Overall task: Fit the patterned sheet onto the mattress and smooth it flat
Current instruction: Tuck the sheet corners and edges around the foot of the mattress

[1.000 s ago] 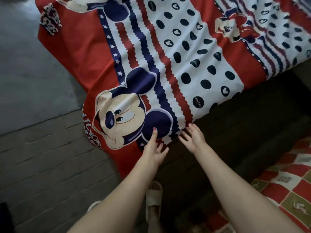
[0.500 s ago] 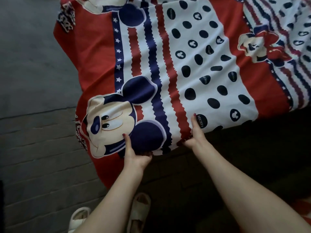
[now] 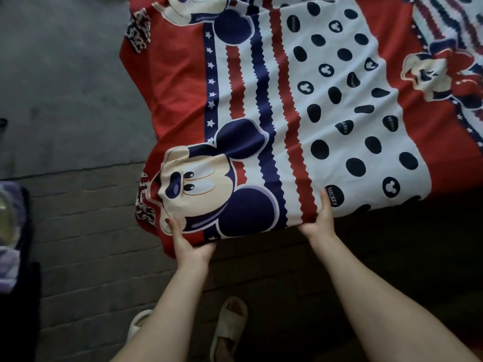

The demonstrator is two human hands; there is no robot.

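A: What has changed since 1 second ago?

B: I see both hands have gone from open, fingers spread just short of the hem, to gripping it. My left hand (image 3: 189, 246) pinches the near edge of the patterned sheet (image 3: 274, 126) below the cartoon mouse face (image 3: 198, 189), thumb on top, fingers tucked under. My right hand (image 3: 322, 220) pinches the same edge by the red wavy stripe, thumb beside a "MICKEY" dot. The cloth between the 2 grips looks tauter, so I judge I am pulling the hem down to fit this side.

A: Where does the sheet lie?

B: Spread over the mattress, its left corner drooping toward the grey floor (image 3: 65, 87), with ripples across the dotted panel.

A: Anything you cannot make out?

B: The mattress itself is covered or lost in shadow under the hem. My fingers under the cloth are hidden. At far left, a purple-and-pale object (image 3: 9, 218) is cropped and blurred. A pale sandal (image 3: 230, 327) shows below.
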